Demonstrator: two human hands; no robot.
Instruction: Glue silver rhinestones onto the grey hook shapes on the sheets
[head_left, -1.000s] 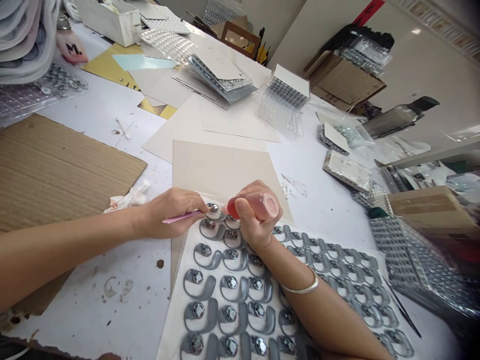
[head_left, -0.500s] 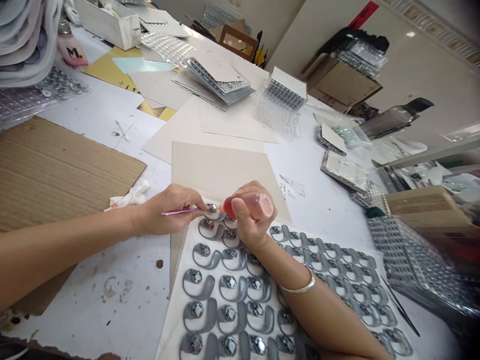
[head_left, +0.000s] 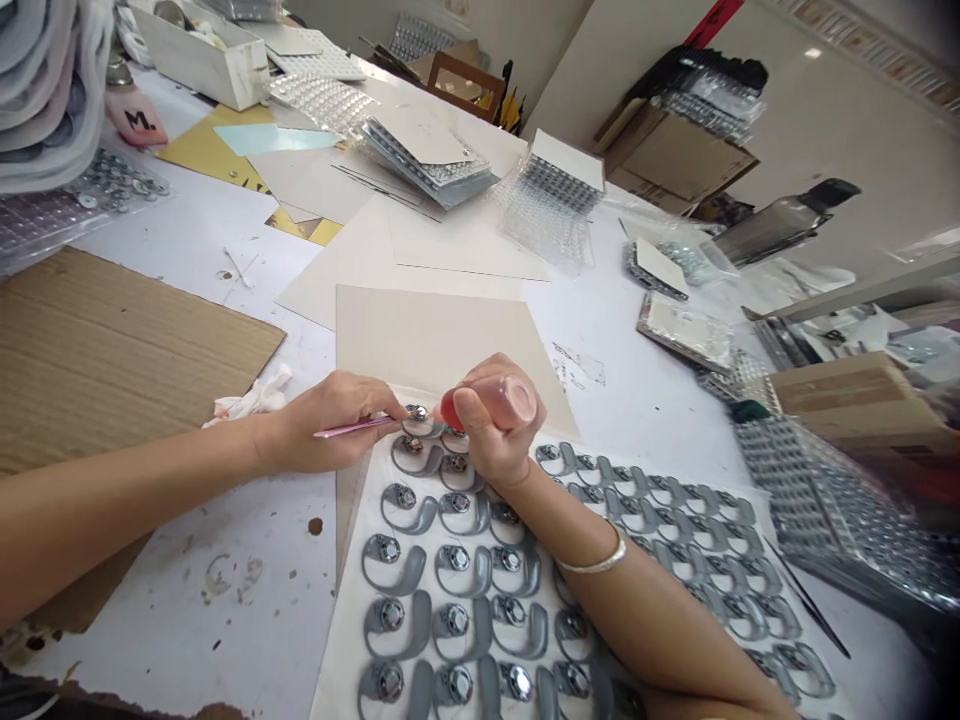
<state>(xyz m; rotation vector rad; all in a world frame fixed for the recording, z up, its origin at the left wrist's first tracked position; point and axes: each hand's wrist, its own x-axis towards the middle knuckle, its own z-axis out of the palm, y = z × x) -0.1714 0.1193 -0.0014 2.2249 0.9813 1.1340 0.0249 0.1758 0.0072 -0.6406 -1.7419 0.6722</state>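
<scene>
My right hand (head_left: 499, 430) is wrapped round a small squeeze bottle (head_left: 499, 400) of pinkish-red liquid, its tip pointing left. That tip is close to a silver ring (head_left: 418, 412) with a round setting, at the far left corner of a white sheet (head_left: 352, 590). My left hand (head_left: 334, 420) is closed on a thin pink stick (head_left: 352, 428), fingertips beside the same ring. Whether those fingertips touch the ring, I cannot tell. Rows of similar grey open rings (head_left: 463, 570) stand on the sheet, some hidden under my right forearm.
Brown cardboard (head_left: 127, 350) and a crumpled white tissue (head_left: 255, 395) lie left. Beige card (head_left: 435, 330) lies beyond my hands. Black tweezers (head_left: 810, 600) rest at right near bead-filled packs (head_left: 847, 510). Stacked sheets of stones (head_left: 424, 150) and a pink bottle (head_left: 133, 110) stand farther back.
The view has shifted slightly, so everything sits a little to the left. Both hands keep about the same hold and place at the far left ring.
</scene>
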